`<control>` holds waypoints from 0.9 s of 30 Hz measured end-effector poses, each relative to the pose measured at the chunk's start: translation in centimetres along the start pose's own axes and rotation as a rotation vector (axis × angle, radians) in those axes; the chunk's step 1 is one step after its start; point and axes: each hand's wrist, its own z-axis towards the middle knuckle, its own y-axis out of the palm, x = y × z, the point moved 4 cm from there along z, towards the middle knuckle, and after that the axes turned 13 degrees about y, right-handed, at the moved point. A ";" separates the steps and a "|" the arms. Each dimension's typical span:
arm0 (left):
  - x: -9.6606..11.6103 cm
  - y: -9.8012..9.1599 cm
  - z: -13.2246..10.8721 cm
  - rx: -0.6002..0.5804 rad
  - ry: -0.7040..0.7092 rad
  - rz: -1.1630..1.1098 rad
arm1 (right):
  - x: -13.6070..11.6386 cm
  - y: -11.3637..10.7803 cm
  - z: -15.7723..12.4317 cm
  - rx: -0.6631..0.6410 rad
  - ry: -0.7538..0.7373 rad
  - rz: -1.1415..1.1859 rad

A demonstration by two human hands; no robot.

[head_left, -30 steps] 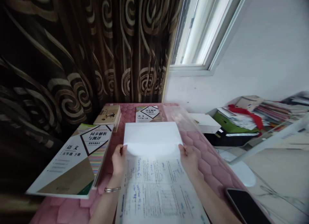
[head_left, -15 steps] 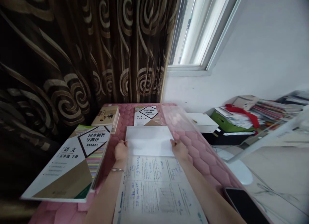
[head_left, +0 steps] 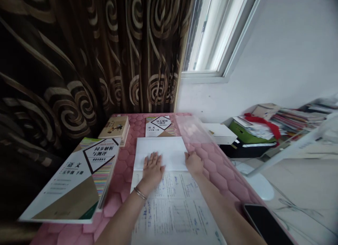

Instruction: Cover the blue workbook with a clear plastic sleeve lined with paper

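Note:
In front of me lies a long sheet of paper (head_left: 176,216) with print and blue handwriting, its far part folded over and showing a blank white side (head_left: 169,149). My left hand (head_left: 153,170) rests flat on the paper near the fold, fingers spread, a bracelet on the wrist. At the right edge of the white flap, my right hand (head_left: 194,163) pinches the paper between thumb and fingers. Both forearms lie over or beside the sheet.
A thick workbook (head_left: 71,185) lies at left, with a small book stack (head_left: 114,128) behind it. Another workbook (head_left: 160,126) sits beyond the paper. A phone (head_left: 266,224) is near the right edge of the pink padded cover (head_left: 211,160). Clear plastic (head_left: 191,128) lies at the back.
My left hand has let go of the paper's left edge and moved right, onto the sheet, with its fingers spread. My right hand stays at the right edge.

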 end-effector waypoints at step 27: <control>-4.7 -2.8 -7.4 0.137 -0.567 0.240 | 4.6 -0.4 -5.8 0.020 -0.339 -0.151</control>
